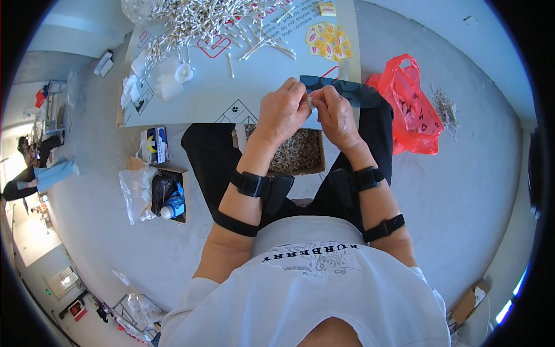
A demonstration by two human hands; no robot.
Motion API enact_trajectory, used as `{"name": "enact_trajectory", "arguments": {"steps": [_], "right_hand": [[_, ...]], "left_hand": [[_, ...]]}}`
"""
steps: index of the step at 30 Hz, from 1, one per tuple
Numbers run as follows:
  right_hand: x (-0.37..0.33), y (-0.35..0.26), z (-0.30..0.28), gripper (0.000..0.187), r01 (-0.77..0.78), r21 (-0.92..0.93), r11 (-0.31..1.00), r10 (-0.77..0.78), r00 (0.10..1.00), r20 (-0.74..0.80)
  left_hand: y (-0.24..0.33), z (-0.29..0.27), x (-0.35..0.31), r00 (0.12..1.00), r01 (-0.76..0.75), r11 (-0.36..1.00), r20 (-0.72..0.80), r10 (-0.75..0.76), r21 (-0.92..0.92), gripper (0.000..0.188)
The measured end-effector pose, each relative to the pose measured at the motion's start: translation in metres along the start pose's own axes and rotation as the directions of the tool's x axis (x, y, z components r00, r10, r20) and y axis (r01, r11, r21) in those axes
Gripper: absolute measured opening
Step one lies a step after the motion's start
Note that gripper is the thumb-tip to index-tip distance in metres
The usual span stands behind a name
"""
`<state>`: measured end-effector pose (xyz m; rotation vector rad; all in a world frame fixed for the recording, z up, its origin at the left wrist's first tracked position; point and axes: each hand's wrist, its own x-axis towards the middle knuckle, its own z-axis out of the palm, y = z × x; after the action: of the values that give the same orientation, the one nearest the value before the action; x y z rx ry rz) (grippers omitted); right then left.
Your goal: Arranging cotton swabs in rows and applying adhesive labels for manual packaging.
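My left hand [285,110] and my right hand [339,117] meet at the near edge of the table. Both are closed in a pinch, fingertips almost touching. Between them is a small whitish, partly see-through piece [313,103], too small to name. Below the wrists, a cardboard box [316,173] between my legs holds a mass of small, thin brownish pieces. Beyond my hands, a large heap of cotton swabs [199,23] covers the back of the table [196,110]. A few loose swabs [266,49] lie nearer to me.
Yellow packets [329,41] lie at the table's back right. A dark translucent sheet [364,95] hangs over its right corner. On the floor stand a red plastic bag [407,110] at right and an open carton [181,196] with a bottle [173,208] at left. Another person [43,173] sits far left.
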<state>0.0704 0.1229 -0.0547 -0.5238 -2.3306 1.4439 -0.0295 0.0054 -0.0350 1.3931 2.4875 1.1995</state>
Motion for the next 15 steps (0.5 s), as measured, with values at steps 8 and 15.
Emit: {"name": "enact_trajectory", "arguments": {"steps": [8,15], "right_hand": [[0.002,-0.002,-0.005,0.009,-0.027,0.036,0.999,0.026,0.999,0.041],[0.000,-0.018,-0.011,0.005,-0.109,0.380,0.918,0.092,0.994,0.063]], "left_hand": [[-0.013,-0.027,-0.004,0.995,0.037,0.986,0.090,-0.053,0.164,0.013],[-0.003,-0.018,-0.005,0.998,0.065,0.953,0.003,-0.067,-0.295,0.044]]}}
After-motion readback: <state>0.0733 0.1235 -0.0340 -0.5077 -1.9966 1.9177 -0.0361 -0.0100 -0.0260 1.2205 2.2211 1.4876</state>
